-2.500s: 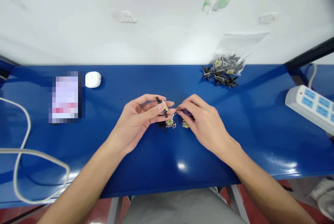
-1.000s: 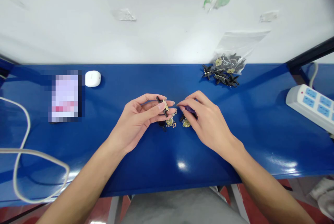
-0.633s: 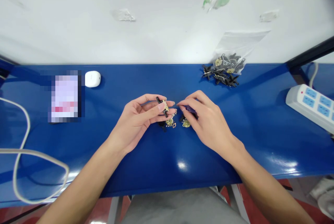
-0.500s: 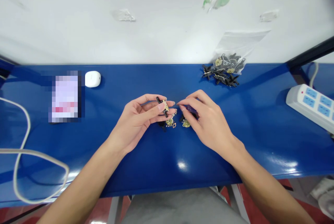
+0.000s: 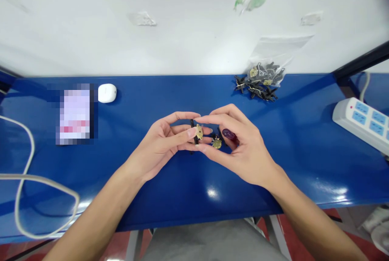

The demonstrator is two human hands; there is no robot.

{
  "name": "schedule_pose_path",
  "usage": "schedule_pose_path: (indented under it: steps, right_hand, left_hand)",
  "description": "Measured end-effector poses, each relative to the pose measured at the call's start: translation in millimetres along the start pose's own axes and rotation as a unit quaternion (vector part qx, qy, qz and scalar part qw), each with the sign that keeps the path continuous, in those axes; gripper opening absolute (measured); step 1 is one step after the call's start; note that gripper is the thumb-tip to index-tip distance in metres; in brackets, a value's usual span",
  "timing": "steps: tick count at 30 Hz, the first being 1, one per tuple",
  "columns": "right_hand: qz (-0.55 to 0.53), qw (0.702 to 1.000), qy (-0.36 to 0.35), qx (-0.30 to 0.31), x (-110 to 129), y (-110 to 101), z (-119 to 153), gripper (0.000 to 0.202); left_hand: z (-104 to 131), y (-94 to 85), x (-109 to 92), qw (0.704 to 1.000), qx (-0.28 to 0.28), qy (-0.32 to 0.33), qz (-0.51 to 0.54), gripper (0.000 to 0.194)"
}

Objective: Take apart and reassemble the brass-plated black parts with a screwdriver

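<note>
My left hand (image 5: 165,141) pinches a small black plastic part, its thumb pressing a brass-coloured disc with holes (image 5: 199,131) against it. The black part (image 5: 192,123) stands upright between the fingers. My right hand (image 5: 243,143) meets it from the right: index fingertip at the part's upper end, thumb tip at its lower end. Tucked in the right palm is a dark purple rounded object (image 5: 229,133), perhaps a tool handle; the rest of it is hidden. Behind the fingers, another brass-coloured disc (image 5: 216,143) with black pieces lies on the table.
Black plastic parts (image 5: 258,90) lie in a pile at the back right, beside a clear bag (image 5: 278,52) of similar parts. A white power strip (image 5: 361,121) is far right. A blurred phone (image 5: 75,111), a white case (image 5: 107,93) and a white cable (image 5: 27,176) are left.
My right hand has moved left to the held part, its thumb and index finger now spread across the part's ends. The part has turned more upright in my left hand.
</note>
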State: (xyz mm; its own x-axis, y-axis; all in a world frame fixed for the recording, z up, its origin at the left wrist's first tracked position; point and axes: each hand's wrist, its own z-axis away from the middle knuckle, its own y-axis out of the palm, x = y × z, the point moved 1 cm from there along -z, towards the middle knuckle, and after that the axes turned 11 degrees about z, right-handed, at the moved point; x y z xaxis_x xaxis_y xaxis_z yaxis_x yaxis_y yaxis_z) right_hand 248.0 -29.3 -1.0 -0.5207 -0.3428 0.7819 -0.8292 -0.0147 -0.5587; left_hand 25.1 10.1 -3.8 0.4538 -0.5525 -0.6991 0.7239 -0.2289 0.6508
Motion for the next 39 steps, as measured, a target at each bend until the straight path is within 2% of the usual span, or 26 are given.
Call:
schedule_pose_path:
  steps: [12, 21, 32, 39]
  right_hand:
    - [-0.030, 0.999, -0.005, 0.008, -1.7, -2.3, -0.7, 0.033]
    - [-0.003, 1.000, -0.018, -0.004, -3.9, -0.7, -0.2, 0.028]
    - [-0.003, 1.000, -0.017, -0.002, -5.3, -1.7, -0.1, 0.028]
    - [-0.032, 0.999, 0.021, -0.001, -3.6, -1.8, 1.4, 0.026]
  left_hand:
    - [0.2, 0.1, -0.5, 0.999, 0.037, -0.024, 0.020, 0.028]
    - [0.0, -2.1, 0.3, 0.999, 0.036, -0.020, 0.023, 0.022]
    - [0.2, -2.4, 0.3, 0.999, 0.031, -0.019, 0.029, 0.025]
    - [0.3, -1.3, 0.1, 0.999, 0.029, -0.016, 0.029, 0.024]
